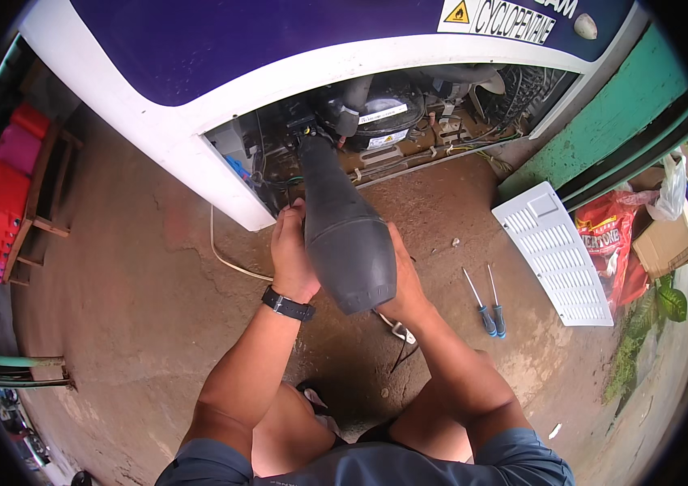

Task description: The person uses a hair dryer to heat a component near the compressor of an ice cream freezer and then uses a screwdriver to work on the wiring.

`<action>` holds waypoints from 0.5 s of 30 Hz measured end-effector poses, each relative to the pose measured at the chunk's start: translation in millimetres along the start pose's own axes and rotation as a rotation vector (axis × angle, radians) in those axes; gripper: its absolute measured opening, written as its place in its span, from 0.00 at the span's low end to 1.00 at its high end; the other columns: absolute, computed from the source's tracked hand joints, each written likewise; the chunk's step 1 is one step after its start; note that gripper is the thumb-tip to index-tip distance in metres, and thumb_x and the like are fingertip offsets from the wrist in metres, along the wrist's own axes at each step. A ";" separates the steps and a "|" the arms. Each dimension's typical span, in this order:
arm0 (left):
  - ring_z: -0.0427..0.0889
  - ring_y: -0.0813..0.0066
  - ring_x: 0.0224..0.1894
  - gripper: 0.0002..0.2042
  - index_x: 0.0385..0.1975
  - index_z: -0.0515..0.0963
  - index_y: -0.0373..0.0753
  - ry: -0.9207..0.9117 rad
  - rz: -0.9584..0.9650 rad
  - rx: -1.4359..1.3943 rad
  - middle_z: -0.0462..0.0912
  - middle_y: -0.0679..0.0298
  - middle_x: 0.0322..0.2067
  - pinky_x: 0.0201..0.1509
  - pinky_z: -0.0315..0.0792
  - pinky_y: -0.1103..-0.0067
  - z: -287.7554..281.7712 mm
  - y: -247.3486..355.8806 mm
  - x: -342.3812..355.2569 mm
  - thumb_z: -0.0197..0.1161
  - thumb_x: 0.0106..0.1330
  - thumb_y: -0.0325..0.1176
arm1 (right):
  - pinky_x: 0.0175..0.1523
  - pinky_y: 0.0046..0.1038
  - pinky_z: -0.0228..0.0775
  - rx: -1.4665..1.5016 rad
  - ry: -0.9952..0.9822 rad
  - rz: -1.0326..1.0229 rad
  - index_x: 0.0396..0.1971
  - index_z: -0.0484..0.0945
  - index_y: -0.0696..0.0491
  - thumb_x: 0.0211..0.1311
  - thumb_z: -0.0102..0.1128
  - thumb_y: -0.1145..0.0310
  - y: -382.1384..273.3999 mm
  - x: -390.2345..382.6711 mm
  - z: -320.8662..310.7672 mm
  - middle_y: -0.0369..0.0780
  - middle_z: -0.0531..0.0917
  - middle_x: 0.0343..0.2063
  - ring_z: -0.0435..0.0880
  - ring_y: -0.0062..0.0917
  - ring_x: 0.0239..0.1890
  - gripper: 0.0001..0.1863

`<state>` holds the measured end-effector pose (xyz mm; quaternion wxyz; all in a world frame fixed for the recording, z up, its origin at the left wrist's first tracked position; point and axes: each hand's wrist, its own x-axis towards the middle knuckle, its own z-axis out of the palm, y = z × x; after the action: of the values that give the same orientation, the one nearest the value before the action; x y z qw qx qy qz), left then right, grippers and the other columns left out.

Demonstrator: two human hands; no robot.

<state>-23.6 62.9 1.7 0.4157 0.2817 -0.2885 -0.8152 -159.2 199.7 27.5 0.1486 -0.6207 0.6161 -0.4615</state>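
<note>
Both hands [293, 263] grasp what seems a black blower [349, 247]; the open white cabinet [157, 134] holds a compressor [396, 99].

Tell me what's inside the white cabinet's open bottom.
A black compressor, pipes and wires show. The black tool covers whatever lies behind its narrow end, and shadow hides the back.

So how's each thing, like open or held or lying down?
Black tool: held, narrow end toward the machine
Left hand: gripping it
Right hand: gripping it, partly hidden
Machine: uncovered low down
Vented panel: off
Screwdrivers: lying on the floor
Watch: strapped on
</note>
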 end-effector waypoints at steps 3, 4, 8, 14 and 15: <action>0.87 0.67 0.47 0.22 0.57 0.75 0.36 0.020 0.025 0.028 0.85 0.57 0.47 0.53 0.82 0.71 5.2 0.6 -0.5 0.39 0.82 0.45 | 0.54 0.42 0.74 0.015 -0.007 0.011 0.62 0.69 0.48 0.52 0.67 0.75 0.0 0.0 -1.6 0.47 0.71 0.46 0.75 0.47 0.50 0.34; 0.87 0.67 0.47 0.22 0.57 0.75 0.36 0.019 0.024 0.027 0.85 0.57 0.47 0.53 0.82 0.71 6.8 -0.1 -0.5 0.39 0.82 0.45 | 0.54 0.42 0.74 0.028 -0.007 0.020 0.62 0.69 0.49 0.52 0.67 0.75 0.0 0.0 -2.3 0.47 0.71 0.46 0.75 0.47 0.50 0.34; 0.86 0.68 0.47 0.20 0.56 0.75 0.38 0.022 0.045 0.008 0.85 0.58 0.47 0.53 0.81 0.71 4.6 -0.3 1.6 0.41 0.81 0.44 | 0.53 0.43 0.74 0.043 -0.008 0.035 0.62 0.69 0.49 0.52 0.68 0.75 2.1 -1.1 -0.5 0.47 0.71 0.46 0.74 0.47 0.50 0.34; 0.79 0.76 0.44 0.06 0.44 0.72 0.41 0.106 0.012 -0.115 0.79 0.67 0.41 0.50 0.76 0.75 16.7 1.8 -4.3 0.54 0.78 0.36 | 0.53 0.43 0.74 0.019 0.002 0.034 0.62 0.68 0.50 0.53 0.68 0.74 5.3 -3.1 -1.0 0.47 0.71 0.45 0.75 0.47 0.49 0.34; 0.79 0.75 0.45 0.07 0.45 0.72 0.41 0.093 0.022 -0.105 0.79 0.67 0.41 0.50 0.76 0.75 15.6 1.7 -4.7 0.54 0.78 0.37 | 0.53 0.43 0.75 -0.005 -0.005 -0.009 0.62 0.68 0.50 0.53 0.68 0.73 6.6 -2.9 -0.9 0.47 0.71 0.45 0.75 0.47 0.48 0.34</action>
<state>-31.4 69.7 14.5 0.4519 0.2940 -0.2290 -0.8105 -163.5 201.4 21.9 0.1466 -0.6249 0.6143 -0.4590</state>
